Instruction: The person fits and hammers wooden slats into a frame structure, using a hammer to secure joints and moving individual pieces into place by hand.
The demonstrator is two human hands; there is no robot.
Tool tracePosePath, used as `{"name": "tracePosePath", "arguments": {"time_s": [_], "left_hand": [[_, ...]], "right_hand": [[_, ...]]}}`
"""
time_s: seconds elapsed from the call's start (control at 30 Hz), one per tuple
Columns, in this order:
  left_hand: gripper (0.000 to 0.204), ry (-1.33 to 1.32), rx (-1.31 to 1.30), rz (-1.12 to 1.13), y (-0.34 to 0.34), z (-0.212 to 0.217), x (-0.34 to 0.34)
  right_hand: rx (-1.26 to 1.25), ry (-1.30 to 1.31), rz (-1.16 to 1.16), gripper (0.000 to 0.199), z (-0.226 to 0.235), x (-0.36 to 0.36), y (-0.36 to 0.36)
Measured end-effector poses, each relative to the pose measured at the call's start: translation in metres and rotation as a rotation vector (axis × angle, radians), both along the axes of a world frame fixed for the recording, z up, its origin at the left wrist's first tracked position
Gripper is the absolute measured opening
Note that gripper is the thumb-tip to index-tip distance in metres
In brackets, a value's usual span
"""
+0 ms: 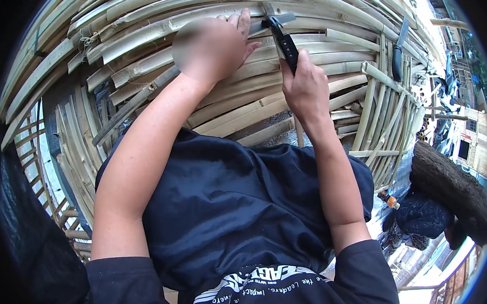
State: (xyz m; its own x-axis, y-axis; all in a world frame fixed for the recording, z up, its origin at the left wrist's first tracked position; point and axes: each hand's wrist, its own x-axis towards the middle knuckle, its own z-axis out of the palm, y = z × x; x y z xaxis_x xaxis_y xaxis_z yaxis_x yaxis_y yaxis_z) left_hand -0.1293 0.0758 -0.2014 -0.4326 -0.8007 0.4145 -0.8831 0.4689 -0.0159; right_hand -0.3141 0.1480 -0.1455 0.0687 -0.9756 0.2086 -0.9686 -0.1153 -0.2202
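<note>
My right hand (307, 84) grips a hammer (289, 51) by its black handle. The hammer's dark head is at a crossing where a short greyish piece (285, 18) lies over the bamboo. Just left of it, my left hand (217, 47) rests on a long, slanting bamboo strip (125, 111), with fingers stretched out and thumb apart. Part of that hand is blurred, and what lies under its palm is hidden. Beneath both hands, split bamboo slats (241, 106) run side by side in a curved, layered surface.
A knife (399, 50) with a black handle lies on the slats at the right. Below it stands a bamboo lattice (383, 113). Further right are a thick log (448, 184), a bottle with orange on it (389, 201) and a dark bundle (423, 216). Dark sheeting (32, 226) hangs at left.
</note>
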Motion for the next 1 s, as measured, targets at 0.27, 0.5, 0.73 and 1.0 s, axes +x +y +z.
{"name": "tracePosePath", "arguments": {"time_s": [0.27, 0.5, 0.73, 1.0], "left_hand": [[0.066, 0.026, -0.002, -0.013, -0.003, 0.000, -0.006], [0.067, 0.027, 0.014, -0.002, -0.003, -0.004, -0.002], [0.067, 0.006, 0.004, 0.007, -0.001, -0.001, -0.003], [0.069, -0.016, 0.009, 0.011, -0.003, -0.004, -0.001]], "right_hand": [[-0.019, -0.046, 0.005, 0.025, -0.003, -0.007, -0.008], [-0.074, 0.008, 0.065, 0.025, 0.002, -0.002, -0.007], [-0.005, -0.009, 0.043, 0.027, 0.001, -0.007, -0.009], [-0.094, 0.000, 0.178, 0.026, 0.003, -0.023, -0.020]]}}
